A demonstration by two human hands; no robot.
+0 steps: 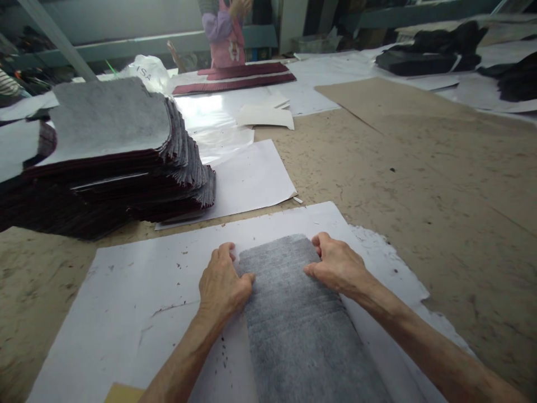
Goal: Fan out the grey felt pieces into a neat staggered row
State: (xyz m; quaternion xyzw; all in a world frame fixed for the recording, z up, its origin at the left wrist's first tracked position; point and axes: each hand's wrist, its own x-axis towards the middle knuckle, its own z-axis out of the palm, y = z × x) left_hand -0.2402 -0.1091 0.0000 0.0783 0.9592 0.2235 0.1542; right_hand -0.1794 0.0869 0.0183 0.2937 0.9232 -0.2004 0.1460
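Fabric [293, 336], one grey pile whose layers are too fine to count, lies between two hands on one large white sheet [138, 291], its near end running out of view. The left hand [224, 280] is loosely open, thumb on the pile's left edge, fingers bent just beside it. The right hand [339, 263] is likewise unclenched, thumb and curled fingers apart at the far right corner, touching it. One yellow piece [123, 393] shows at the bottom, near the left forearm. Beyond, to the left, rises one tall stack [113, 117] of grey and dark red pieces, too many to count. Farther back are two maroon strips [235, 83], one clear plastic bag [146, 71] and one co-worker [226, 39] in a pink apron. Two heaps of black material, one nearer [518, 78] and one farther [432, 50], sit at the far right.
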